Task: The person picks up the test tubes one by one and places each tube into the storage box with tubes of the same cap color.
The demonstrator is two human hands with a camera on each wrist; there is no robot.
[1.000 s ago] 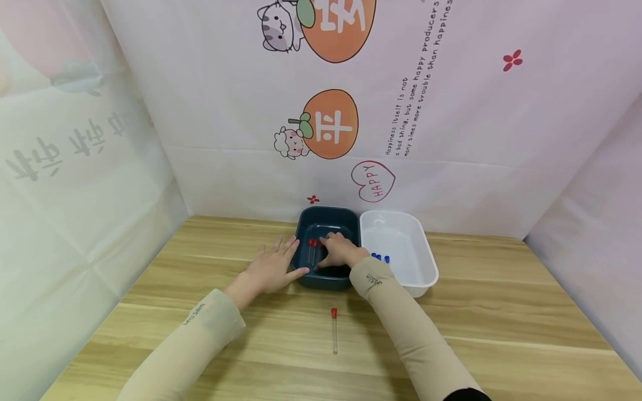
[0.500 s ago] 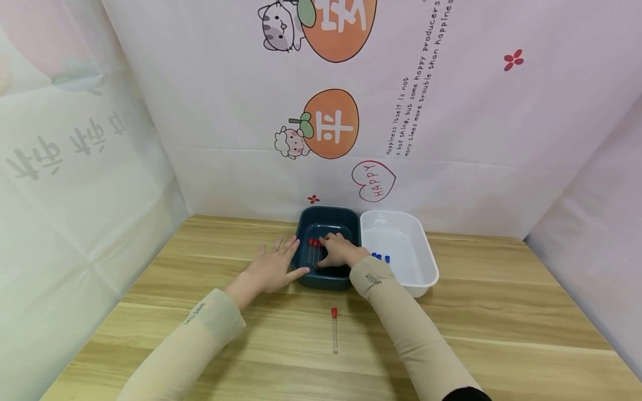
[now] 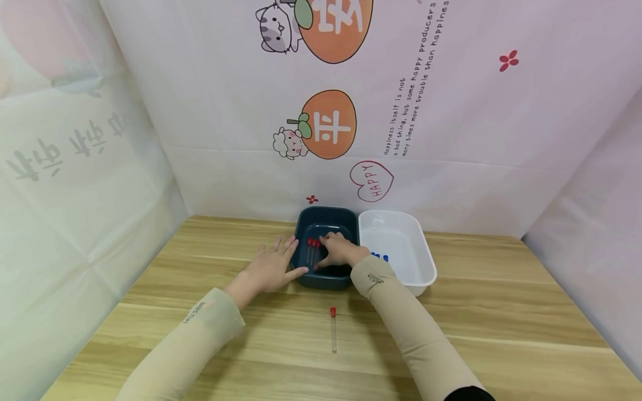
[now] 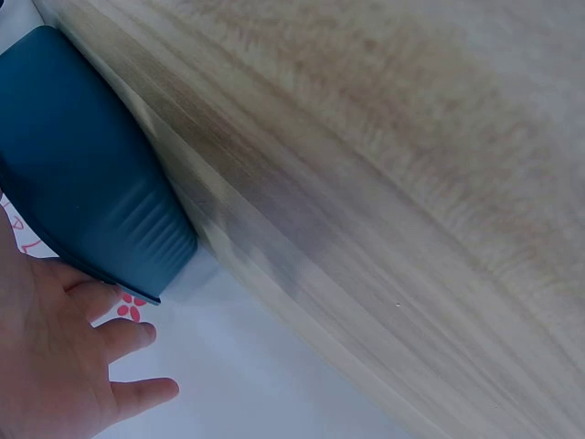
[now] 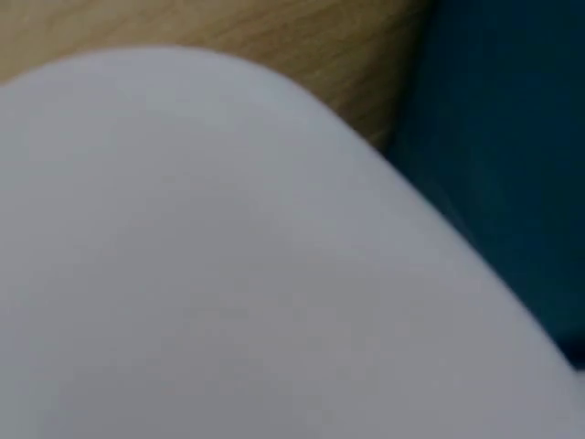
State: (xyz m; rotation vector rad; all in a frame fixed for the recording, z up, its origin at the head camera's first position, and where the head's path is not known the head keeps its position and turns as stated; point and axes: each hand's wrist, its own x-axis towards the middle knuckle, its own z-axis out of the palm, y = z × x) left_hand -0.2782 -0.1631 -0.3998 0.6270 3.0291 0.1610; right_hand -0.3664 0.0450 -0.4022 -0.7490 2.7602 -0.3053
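My left hand (image 3: 271, 270) has its fingers spread and touches the left rim of a dark blue bin (image 3: 328, 283). In the left wrist view, the fingers of that left hand (image 4: 59, 347) lie along the rim. Inside the bin my right hand (image 3: 340, 249) is at the rightmost of several red-capped test tubes (image 3: 312, 253), fingertips by its cap and thumb by its lower end, pinching it lengthwise. Part of this tube is hidden by the hand. Nearer me, another red-capped test tube (image 3: 333, 330) lies on the wooden table.
A white bin (image 3: 426, 262) stands against the blue bin's right side, with several blue-capped tubes (image 3: 385, 258) partly behind my right sleeve. A printed cloth (image 3: 451, 195) hangs behind the bins. A blurred white surface (image 5: 201, 256) fills much of the right wrist view.
The rightmost red cap in the blue bin has shifted slightly left, closer to its neighbours. My hands have hardly moved; the head view has turned slightly.
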